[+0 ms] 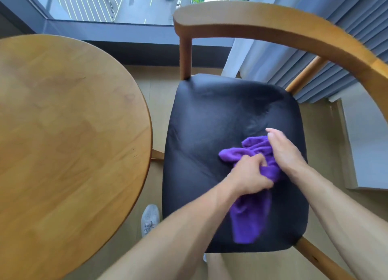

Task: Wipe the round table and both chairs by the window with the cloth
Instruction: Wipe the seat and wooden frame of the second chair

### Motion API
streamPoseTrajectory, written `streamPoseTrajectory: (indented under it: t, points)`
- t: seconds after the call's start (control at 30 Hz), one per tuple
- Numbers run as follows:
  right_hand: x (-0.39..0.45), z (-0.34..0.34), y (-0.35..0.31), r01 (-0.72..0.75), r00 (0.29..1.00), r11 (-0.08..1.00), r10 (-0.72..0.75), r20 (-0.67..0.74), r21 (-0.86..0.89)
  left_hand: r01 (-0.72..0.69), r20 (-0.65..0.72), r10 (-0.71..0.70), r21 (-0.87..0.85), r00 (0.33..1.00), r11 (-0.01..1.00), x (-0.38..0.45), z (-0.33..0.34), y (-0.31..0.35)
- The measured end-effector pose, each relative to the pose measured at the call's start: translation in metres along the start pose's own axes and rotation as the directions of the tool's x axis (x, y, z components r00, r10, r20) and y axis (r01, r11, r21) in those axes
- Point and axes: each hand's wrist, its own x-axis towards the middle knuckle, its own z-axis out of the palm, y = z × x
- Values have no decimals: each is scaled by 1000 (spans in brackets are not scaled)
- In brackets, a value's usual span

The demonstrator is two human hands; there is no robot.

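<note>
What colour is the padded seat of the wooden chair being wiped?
Black, glossy like leather, on the wooden chair's padded seat; the head view shows it, the only view.

High-rise room: window (109,4), curtains (346,38)

Light: soft daylight, bright overall, comes thru the window (109,4) at top.
Shadows: faint, diffuse; no hard edges on the round table (63,132).
Glare: pale sheen on the black seat (220,115), esp. far half; mild shine on tabletop.
Blur: motion smear on the cloth (249,218), lower part worst; left hand (249,174) and right hand (285,151) slightly soft.
Distortion: wide-angle; chair armrest (294,29) and table rim bow strongly twd edges.
Focus: centre fairly sharp, corners softer; curtain (357,27) smeared.
</note>
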Motion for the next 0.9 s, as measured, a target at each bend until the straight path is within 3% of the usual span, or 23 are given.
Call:
streamPoseTrajectory:
  t: [0.07, 0.1, 0.13, 0.2, 0.27, 0.33, 0.4, 0.5, 0.57, 0.67, 0.73, 0.8, 0.83, 0.9]
  points:
    - [-10, -8, 12, 3, 995, 1000, -5, -97, -20, 77, 86, -49, -353, 995, 932, 11, -9, 6]
    - [-19, -9, 18, 7, 991, 997, -17, -132, -79, 71, 16, -71, -388, 997, 919, 14, -20, 2]
    - [-30, -7, 21, 9, 990, 990, -28, -140, -138, 15, -148, -58, -278, 987, 960, 15, -36, -4]
    - [-47, 7, 18, 11, 996, 968, -32, -79, -252, -11, -458, 109, 211, 882, 977, 20, -78, -27]
    - [-55, 32, 5, 13, 999, 934, -27, -35, -357, 76, -471, 236, 554, 850, 829, 22, -121, -54]
    - [-56, 51, -15, 16, 994, 918, -57, -91, -397, 125, -386, 220, 696, 896, 707, 22, -152, -71]
    - [-57, 68, -36, 45, 985, 916, -106, -133, -399, 98, -288, 183, 743, 940, 662, 26, -165, -81]
    - [-72, 96, -65, 253, 951, 860, -306, -52, -444, 110, -325, 152, 663, 933, 741, 38, -182, -74]
    - [-86, 116, -83, 430, 892, 795, -446, 67, -428, 149, -361, 121, 636, 925, 757, 47, -194, -61]
    - [-106, 139, -104, 620, 784, 695, -569, 248, -364, 155, -272, 89, 754, 958, 638, 49, -191, -48]
    - [-124, 155, -110, 744, 668, 577, -644, 374, -336, 178, -279, 81, 784, 957, 595, 46, -181, -49]
    - [-145, 167, -104, 860, 510, 418, -694, 508, -293, 200, -318, 89, 766, 944, 611, 42, -172, -55]
    - [-150, 170, -99, 885, 466, 357, -697, 545, -299, 202, -328, 99, 764, 940, 612, 40, -170, -58]
    - [-145, 162, -92, 865, 495, 352, -717, 490, -358, 191, -313, 111, 786, 943, 588, 39, -170, -63]
